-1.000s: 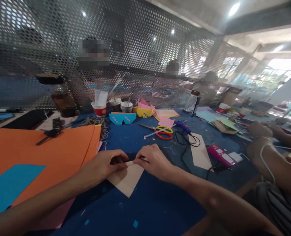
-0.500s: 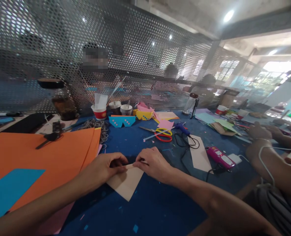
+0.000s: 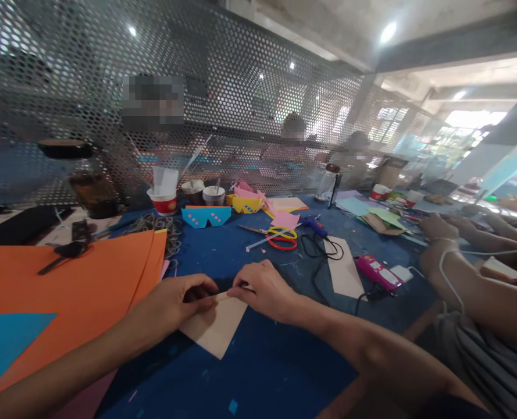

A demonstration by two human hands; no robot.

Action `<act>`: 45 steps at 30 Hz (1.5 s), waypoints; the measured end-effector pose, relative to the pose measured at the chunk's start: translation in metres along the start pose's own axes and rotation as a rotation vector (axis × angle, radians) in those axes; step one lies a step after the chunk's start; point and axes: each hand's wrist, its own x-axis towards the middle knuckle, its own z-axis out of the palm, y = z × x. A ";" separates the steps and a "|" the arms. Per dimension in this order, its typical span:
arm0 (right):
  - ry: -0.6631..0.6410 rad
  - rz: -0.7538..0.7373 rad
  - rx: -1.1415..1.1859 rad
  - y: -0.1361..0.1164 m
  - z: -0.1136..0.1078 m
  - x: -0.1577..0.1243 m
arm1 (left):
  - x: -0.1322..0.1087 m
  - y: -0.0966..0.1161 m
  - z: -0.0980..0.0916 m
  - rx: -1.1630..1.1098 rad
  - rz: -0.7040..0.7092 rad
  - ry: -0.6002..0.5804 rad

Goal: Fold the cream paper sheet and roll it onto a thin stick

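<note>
Paper in hand: a cream sheet (image 3: 218, 329), at the near middle of the blue worktop (image 3: 280, 372), one corner pointing toward the person, its far edge turned up in a narrow strip.
Left fingers: the left hand (image 3: 176, 299) seems to grasp the folded edge between thumb and fingers; the contact is partly hidden.
Right fingers: the right hand (image 3: 267, 291) pinches the same edge, just beside the left fingertips.
Fold step: probably turning or creasing the narrow edge; how much is done is hard to judge.
Crease next: the move calls for even pressure along the strip, without letting the sheet skew.
Left side: orange sheets (image 3: 88, 279), a blue sheet (image 3: 14, 343) on top, lie under or beside the left forearm, which could drag them.
Beyond the hands: scissors (image 3: 268, 234), blue paper glasses (image 3: 206, 216) and a paper cup (image 3: 166, 202).
Right side: a blue glue gun (image 3: 316, 226), its black cord running near the right forearm and a possible snag; a cream strip (image 3: 348, 273); a magenta device (image 3: 379, 273).
Neighbour: a co-worker's arm (image 3: 467, 276), well apart.
</note>
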 end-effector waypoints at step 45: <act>0.155 0.790 -0.642 0.110 -0.128 0.012 | 0.017 -0.031 -0.003 0.291 0.176 0.238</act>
